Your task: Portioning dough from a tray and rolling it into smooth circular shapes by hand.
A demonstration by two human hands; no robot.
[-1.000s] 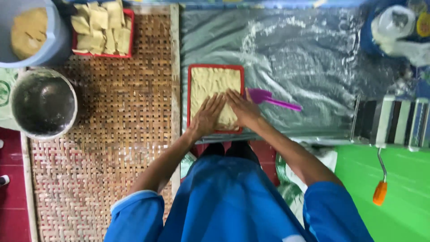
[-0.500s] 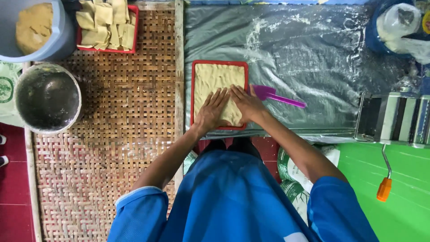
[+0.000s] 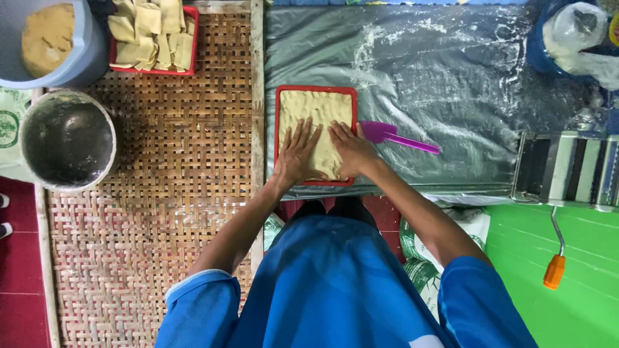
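**A:** Start with the hands. What are they doing?

**B:** The left hand (image 3: 298, 153) lies flat, fingers fanned out, palm down on the pale yellow sheet of dough (image 3: 316, 125). The right hand (image 3: 351, 149) sits just beside it, also flat, fingers closer together. Neither pinches or grips anything; both press on the near half of the sheet.

**A:** And where is the dough?

**B:** Inside the shallow red rectangular tray (image 3: 278, 129), which rests on the flour-dusted grey plastic sheet (image 3: 451, 71) over the work surface.

**A:** How would it handle?

**B:** Soft and pliable, I'd judge: it fills the tray to its edges, so it would sag or tear if lifted by one corner. Better to take the stiff tray by its two long rims. It may be a little tacky, though the view is too distant to be sure.

**A:** What lies around?

**B:** A purple plastic scraper (image 3: 394, 135) just right of the tray, a woven bamboo mat (image 3: 180, 161) to the left with a second red tray of cut dough pieces (image 3: 153, 35), a grey metal bucket (image 3: 68, 140), and a blue tub holding a dough lump (image 3: 55, 40).
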